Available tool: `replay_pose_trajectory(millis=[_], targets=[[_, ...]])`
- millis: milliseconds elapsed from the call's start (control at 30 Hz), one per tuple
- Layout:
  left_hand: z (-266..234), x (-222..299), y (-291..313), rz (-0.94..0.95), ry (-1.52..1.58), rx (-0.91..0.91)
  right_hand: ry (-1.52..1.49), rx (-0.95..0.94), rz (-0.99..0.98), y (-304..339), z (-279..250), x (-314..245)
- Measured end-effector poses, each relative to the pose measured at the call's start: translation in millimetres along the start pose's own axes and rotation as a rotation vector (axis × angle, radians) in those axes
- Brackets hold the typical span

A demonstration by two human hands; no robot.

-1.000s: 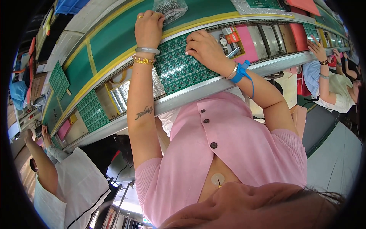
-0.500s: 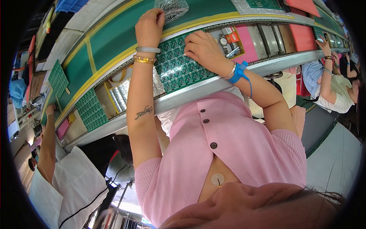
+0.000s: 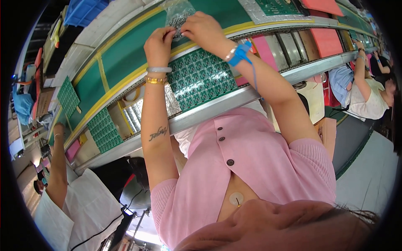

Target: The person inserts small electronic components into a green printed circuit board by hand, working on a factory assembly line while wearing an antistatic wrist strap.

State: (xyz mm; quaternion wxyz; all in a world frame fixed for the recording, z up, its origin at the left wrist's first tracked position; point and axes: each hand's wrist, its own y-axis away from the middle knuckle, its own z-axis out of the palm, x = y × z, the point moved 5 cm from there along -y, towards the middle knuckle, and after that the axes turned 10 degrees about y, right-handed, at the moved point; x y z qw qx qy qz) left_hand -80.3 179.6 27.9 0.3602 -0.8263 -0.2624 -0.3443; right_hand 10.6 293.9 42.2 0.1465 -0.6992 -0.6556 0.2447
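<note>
A clear plastic bag (image 3: 179, 14) of small dark metal parts lies on the green belt at the top of the view. At its near edge, the fingertips of my left hand (image 3: 159, 44) are pinched together. My right hand (image 3: 205, 32) faces it from the other side, fingers curled with the tips almost meeting the left ones. Whether the fingers grip the bag's edge or a small part is too small to tell. Below my hands, a panel of green circuit boards (image 3: 201, 79) rests across the metal rail, touched by neither hand.
More green circuit board panels lie left, one on the rail (image 3: 104, 129) and one on the belt (image 3: 68, 96). Pink foam (image 3: 266, 52) and a red-orange sheet (image 3: 325, 42) sit along the rail at right. Co-workers sit at both sides, one arm (image 3: 58, 167) reaching in at left.
My right hand has left the circuit board panel and moved up and left to the bag. My left hand has come slightly down and stays pinched at the bag's near edge.
</note>
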Motion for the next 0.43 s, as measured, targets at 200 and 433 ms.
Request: replay_pose_trajectory(millis=[200, 433], targets=[[-15, -14, 15, -0.175, 0.273, -0.031, 0.252, -0.113, 0.096, -2, 41, -11], [-21, -4, 42, -0.330, 0.557, -0.208, 0.220, 0.106, 0.021, 0, 61, -15]])
